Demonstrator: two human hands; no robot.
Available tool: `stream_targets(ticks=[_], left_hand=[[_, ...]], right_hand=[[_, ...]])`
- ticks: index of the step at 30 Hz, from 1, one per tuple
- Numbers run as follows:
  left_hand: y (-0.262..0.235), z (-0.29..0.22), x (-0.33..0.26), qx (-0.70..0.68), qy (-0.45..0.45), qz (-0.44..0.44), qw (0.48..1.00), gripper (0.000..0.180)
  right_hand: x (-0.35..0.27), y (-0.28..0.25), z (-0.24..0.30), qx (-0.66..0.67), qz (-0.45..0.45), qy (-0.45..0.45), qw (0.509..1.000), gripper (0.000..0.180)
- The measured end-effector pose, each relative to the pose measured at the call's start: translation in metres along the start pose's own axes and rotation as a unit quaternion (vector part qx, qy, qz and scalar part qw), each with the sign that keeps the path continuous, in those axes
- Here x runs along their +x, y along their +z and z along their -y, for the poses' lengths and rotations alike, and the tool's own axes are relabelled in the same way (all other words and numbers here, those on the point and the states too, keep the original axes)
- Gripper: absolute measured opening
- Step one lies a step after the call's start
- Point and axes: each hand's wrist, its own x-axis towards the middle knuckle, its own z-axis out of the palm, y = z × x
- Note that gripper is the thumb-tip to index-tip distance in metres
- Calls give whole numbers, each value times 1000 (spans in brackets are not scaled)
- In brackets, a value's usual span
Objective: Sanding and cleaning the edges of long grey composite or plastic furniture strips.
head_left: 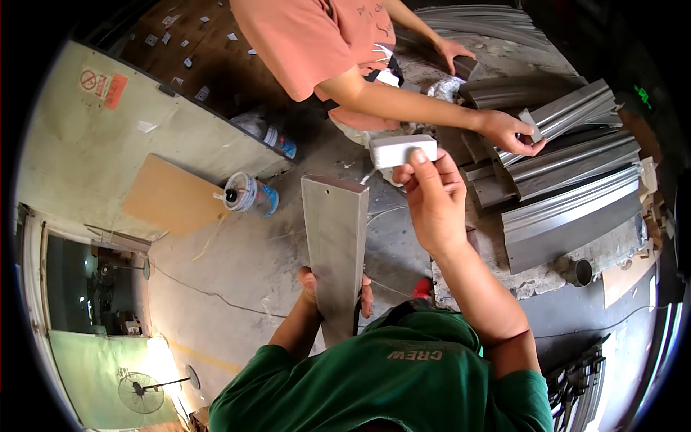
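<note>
From the head camera, the left hand [335, 286] is wrapped around the near end of a long grey metal bar [335, 245], thumb on its left side and fingertips showing on its right edge. The bar stands tilted away from the person in the green shirt, its far end pointing toward the middle of the scene. The right hand [430, 200] is raised just right of the bar's far end and pinches a white block [402, 150] between thumb and fingers; the block lies level, just beyond the bar's top.

To the right, a stack of grey profiled metal pieces [572, 194] lies on a rough tabletop [497, 252]. A co-worker in an orange shirt stands at the far side; one hand [512, 134] grips the end of a piece on the stack, the other hand [453, 52] rests farther back. On the floor [237, 266] to the left stand a paint can [247, 193], a brown board [169, 194] and, near the bottom left, a fan [142, 392].
</note>
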Motion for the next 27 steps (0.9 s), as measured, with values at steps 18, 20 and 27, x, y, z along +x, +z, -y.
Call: stream_targets(ticks=[18,20,27], left_hand=[[-53,70,16,88,-69,-267,957,43],[-52,64,14,107,-82,-301,944,41],[-7,21,25,175,-184,-450,856,38]], right_hand=[[-142,-151,99,42,-19,29,999,45],[-144,-140,102,-2,-159,-2,987,40],[-153,-99,71,-492,-124,-160,847,36]])
